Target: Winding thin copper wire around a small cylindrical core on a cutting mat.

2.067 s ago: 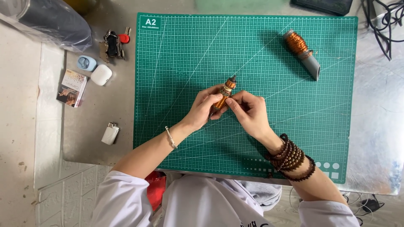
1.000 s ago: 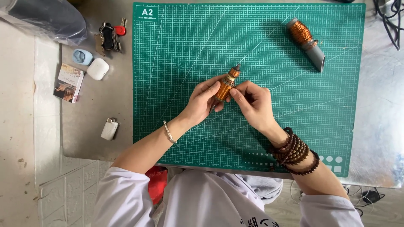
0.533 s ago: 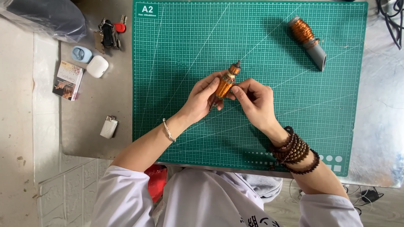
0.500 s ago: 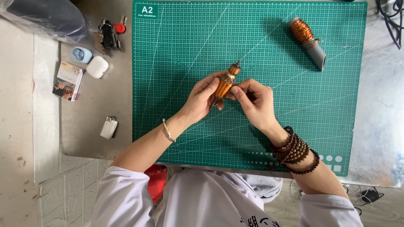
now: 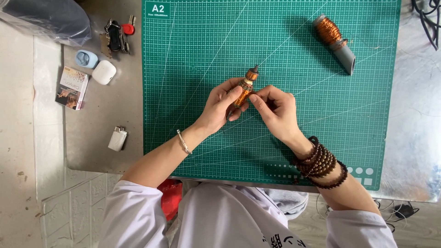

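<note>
Over the middle of a green cutting mat (image 5: 193,59), both my hands hold a small motor armature (image 5: 247,85) wound with copper wire, its shaft pointing up and away. My left hand (image 5: 221,106) grips its lower body, with the thumb laid along its side. My right hand (image 5: 274,111) pinches at the armature's right side with thumb and forefinger. A thin copper wire runs from the armature up and right toward a copper wire spool on a grey tube (image 5: 334,40) lying at the mat's far right.
On the grey table left of the mat lie a key bunch (image 5: 116,36), a blue case (image 5: 86,59), a white case (image 5: 104,72), a small printed box (image 5: 72,88) and a lighter (image 5: 117,138). A plastic-wrapped dark bundle (image 5: 46,18) is far left; black cables (image 5: 427,18) far right.
The view has shifted slightly. My hands have stayed in the same grip on the armature, with only small finger movement at its right side.
</note>
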